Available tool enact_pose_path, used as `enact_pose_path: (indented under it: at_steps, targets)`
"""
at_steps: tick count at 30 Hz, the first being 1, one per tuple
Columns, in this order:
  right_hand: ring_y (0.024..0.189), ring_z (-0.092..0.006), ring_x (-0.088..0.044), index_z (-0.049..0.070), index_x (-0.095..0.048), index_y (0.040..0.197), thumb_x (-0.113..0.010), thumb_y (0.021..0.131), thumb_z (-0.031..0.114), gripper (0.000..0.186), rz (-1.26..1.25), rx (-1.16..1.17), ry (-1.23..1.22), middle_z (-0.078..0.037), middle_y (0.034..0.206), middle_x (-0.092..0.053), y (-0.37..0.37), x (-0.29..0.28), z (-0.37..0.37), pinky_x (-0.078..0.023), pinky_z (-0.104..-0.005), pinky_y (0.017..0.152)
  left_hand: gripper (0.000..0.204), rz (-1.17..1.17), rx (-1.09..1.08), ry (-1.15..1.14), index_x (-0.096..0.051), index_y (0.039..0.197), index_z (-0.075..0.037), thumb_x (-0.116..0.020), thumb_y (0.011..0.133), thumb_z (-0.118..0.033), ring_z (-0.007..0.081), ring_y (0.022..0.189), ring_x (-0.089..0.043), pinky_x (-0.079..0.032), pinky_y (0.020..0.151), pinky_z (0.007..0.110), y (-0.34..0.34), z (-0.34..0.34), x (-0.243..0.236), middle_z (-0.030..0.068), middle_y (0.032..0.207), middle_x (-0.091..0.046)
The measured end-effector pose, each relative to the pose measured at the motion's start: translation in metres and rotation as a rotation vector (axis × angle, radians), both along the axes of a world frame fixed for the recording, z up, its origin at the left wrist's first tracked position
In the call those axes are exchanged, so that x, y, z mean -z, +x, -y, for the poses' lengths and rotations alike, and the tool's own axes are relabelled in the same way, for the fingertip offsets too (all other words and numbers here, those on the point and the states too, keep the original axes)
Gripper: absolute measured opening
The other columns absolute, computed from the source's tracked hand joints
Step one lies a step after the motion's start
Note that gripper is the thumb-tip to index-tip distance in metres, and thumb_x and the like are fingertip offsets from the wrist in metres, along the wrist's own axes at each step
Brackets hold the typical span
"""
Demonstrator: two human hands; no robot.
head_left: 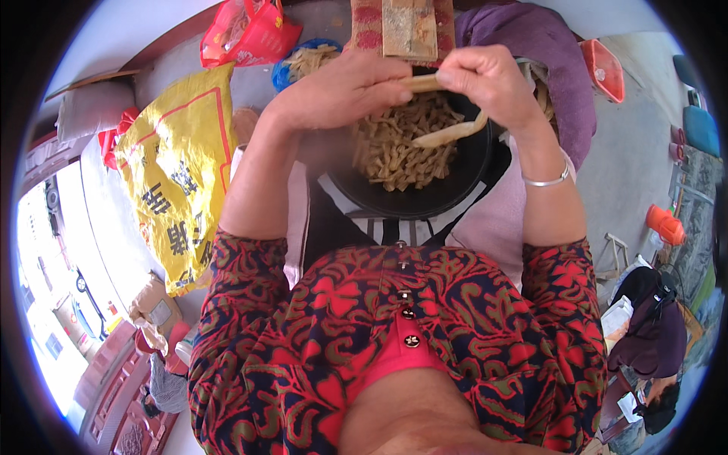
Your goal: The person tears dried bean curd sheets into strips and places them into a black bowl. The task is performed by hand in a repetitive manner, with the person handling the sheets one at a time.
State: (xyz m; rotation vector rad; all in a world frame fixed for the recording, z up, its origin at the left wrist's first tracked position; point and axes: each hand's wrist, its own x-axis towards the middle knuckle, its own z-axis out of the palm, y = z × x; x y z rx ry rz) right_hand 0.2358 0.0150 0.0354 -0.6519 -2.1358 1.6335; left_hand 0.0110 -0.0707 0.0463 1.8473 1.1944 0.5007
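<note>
Between my two hands, over a black basin (379, 201), a long pale tan strip (447, 135) is held; it looks like a soft vegetable stalk. The fingers of my left hand (341, 87) are pressed together on one end. My right hand (489, 82) pinches the strip close by, and the rest hangs in a bend below it. Many short brownish-tan cut pieces (406, 163) fill the basin, which sits at my lap. A wooden board (409, 30) lies just beyond my hands. A silver bangle (547, 179) is on my right wrist.
Left stand a yellow sack (178, 182), a red bag (246, 34) and a blue bag (284, 72) with pale strips. Purple cloth (565, 83) drapes at right, near a red basket (604, 70). A person in dark purple (648, 334) is at lower right, below an orange jug (665, 224).
</note>
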Motion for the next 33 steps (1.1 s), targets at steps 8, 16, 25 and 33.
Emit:
enact_pose_path:
  at_steps: [8,16,25,33]
  targets:
    - [0.056,-0.0042,-0.040,0.000,-0.060,0.074,-0.059,0.093,0.016,0.025,0.033,0.161,-0.040,0.004,0.058,-0.047,-0.013,0.029,-0.025,-0.034,-0.0243,0.051,0.020,-0.276,-0.361,0.348,-0.065,0.098,-0.009,-0.063,0.091,-0.027,0.0368,0.072,-0.061,-0.049,0.064,0.041,-0.004,-0.023,0.030,0.0171,0.072,-0.060]
    - [0.055,-0.0048,-0.040,0.002,-0.058,0.077,-0.057,0.094,0.018,0.024,0.081,0.330,0.201,0.004,0.060,-0.049,-0.038,0.067,-0.055,-0.034,-0.0248,0.051,0.027,-0.374,-0.569,0.380,-0.068,0.106,-0.015,-0.064,0.089,-0.035,0.0389,0.080,-0.065,-0.051,0.069,0.047,-0.009,-0.049,0.053,0.0160,0.079,-0.067]
    - [0.051,-0.0104,-0.051,0.001,-0.066,0.080,-0.062,0.091,0.023,0.026,0.284,0.314,0.403,-0.002,0.060,-0.057,-0.030,0.050,-0.047,-0.043,-0.0278,0.051,0.039,-0.526,-0.414,-0.016,-0.073,0.096,-0.017,-0.058,0.085,-0.051,0.0357,0.082,-0.067,-0.053,0.073,0.045,0.003,-0.022,0.010,0.0147,0.084,-0.070]
    - [0.049,-0.0031,-0.046,0.003,-0.064,0.091,-0.057,0.098,0.027,0.027,-0.284,-0.007,-0.933,0.003,0.063,-0.051,-0.038,0.020,-0.008,-0.042,-0.0209,0.047,0.047,0.566,-0.672,-0.055,-0.067,0.108,-0.003,-0.041,0.103,-0.042,0.0231,0.072,-0.069,-0.055,0.069,0.033,0.056,-0.004,0.034,0.0118,0.081,-0.070]
